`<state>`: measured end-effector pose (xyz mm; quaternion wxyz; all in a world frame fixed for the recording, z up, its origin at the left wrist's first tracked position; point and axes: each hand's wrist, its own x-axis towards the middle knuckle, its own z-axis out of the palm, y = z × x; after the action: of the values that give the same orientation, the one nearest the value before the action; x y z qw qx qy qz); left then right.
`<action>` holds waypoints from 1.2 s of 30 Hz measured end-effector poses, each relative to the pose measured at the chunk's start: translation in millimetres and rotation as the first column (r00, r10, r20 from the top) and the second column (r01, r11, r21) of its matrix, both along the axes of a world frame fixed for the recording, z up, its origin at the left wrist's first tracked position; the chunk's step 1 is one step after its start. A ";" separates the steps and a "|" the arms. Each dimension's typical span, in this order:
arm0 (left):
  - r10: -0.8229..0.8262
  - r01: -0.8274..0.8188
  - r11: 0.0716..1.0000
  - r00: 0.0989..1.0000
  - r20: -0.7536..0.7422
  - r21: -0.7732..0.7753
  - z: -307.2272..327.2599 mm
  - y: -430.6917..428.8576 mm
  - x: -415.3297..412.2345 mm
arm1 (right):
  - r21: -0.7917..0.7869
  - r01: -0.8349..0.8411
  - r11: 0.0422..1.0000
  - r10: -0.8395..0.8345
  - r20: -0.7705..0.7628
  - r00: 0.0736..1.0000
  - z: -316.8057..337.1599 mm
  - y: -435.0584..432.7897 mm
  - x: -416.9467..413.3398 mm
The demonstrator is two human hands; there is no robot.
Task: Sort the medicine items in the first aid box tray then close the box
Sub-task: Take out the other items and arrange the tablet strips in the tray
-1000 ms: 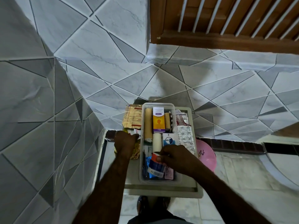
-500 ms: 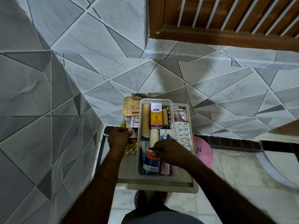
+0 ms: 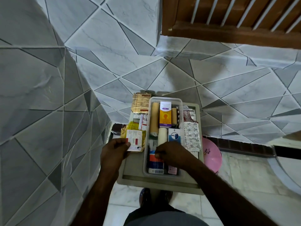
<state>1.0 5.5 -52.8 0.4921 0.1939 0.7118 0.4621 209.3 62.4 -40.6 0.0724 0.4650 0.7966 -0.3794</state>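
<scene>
A clear plastic tray point(image 3: 166, 99) sits in an open grey first aid box point(image 3: 159, 183). The tray holds a tan bandage roll point(image 3: 154, 119), an orange and white medicine carton point(image 3: 165, 115), a white bandage roll point(image 3: 162, 134) and a white and blue carton point(image 3: 174, 135). My right hand point(image 3: 172, 154) rests in the near part of the tray, fingers closed on a red, white and blue packet point(image 3: 155, 162). My left hand point(image 3: 114, 151) pinches a white and red tablet strip point(image 3: 135, 141) lying on yellow packets left of the tray.
Blister strips point(image 3: 191, 136) lie in the box right of the tray, and a gold foil strip point(image 3: 140, 102) lies at its far left. A pink bowl point(image 3: 211, 154) stands beside the box on the right. Tiled walls close in at left and behind. My feet show below.
My left hand has drawn back toward me and now holds the white and red strip. The right hand stays on the packet in the tray. The camera has shifted a little.
</scene>
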 end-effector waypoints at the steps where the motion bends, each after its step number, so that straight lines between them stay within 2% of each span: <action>1: -0.013 0.013 1.000 1.000 -0.003 0.026 4.3 0.5 2.7 | 0.001 0.010 1.000 -0.010 -0.015 1.000 0.1 -0.9 -0.5; 5: -0.126 0.132 0.988 0.989 -0.074 0.085 15.2 9.5 23.3 | 0.013 0.136 0.991 -0.134 -0.098 0.986 4.7 -4.7 11.3; 8: -0.209 0.235 0.970 0.941 -0.266 0.069 12.5 18.4 39.8 | -0.012 0.295 0.955 -0.292 -0.184 0.938 9.9 -5.5 29.2; 12: -0.230 0.294 0.955 0.803 -0.550 0.029 10.4 23.5 54.8 | -0.021 0.448 0.894 -0.437 -0.266 0.859 12.8 -3.3 52.7; 15: -0.279 0.355 0.935 0.722 -0.633 -0.006 13.0 20.9 63.0 | -0.110 0.531 0.840 -0.537 -0.303 0.787 11.2 -3.2 64.9; 22: -0.327 0.425 0.904 0.604 -0.727 -0.053 13.3 14.1 70.6 | -0.142 0.549 0.823 -0.565 -0.300 0.769 4.8 -2.2 70.7; 23: -0.340 0.436 0.897 0.569 -0.749 -0.076 10.6 13.9 70.8 | -0.144 0.549 0.823 -0.565 -0.301 0.768 5.2 -2.0 69.5; 27: -0.401 0.472 0.849 0.280 -0.872 -0.238 -7.9 12.7 71.8 | -0.149 0.546 0.824 -0.563 -0.314 0.765 5.9 1.4 67.7; 29: -0.394 0.481 0.839 0.213 -0.894 -0.255 -14.3 11.3 71.0 | -0.154 0.543 0.826 -0.562 -0.318 0.764 6.3 3.9 69.3; 31: -0.378 0.505 0.836 0.246 -0.892 -0.215 -15.6 10.6 69.4 | -0.160 0.542 0.825 -0.563 -0.323 0.761 7.4 6.6 72.5; 33: -0.375 0.502 0.854 0.416 -0.828 -0.135 -9.3 15.9 66.2 | -0.149 0.535 0.832 -0.551 -0.335 0.764 10.4 10.2 76.7; 36: -0.233 0.337 0.941 0.686 -0.689 0.018 -2.2 35.3 53.0 | -0.155 0.567 0.809 -0.581 -0.360 0.730 15.0 16.0 84.3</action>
<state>54.1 40.7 -55.0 0.2494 0.4919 0.7674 0.3270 293.6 78.4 -25.6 -0.2005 0.6014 0.6052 -0.4815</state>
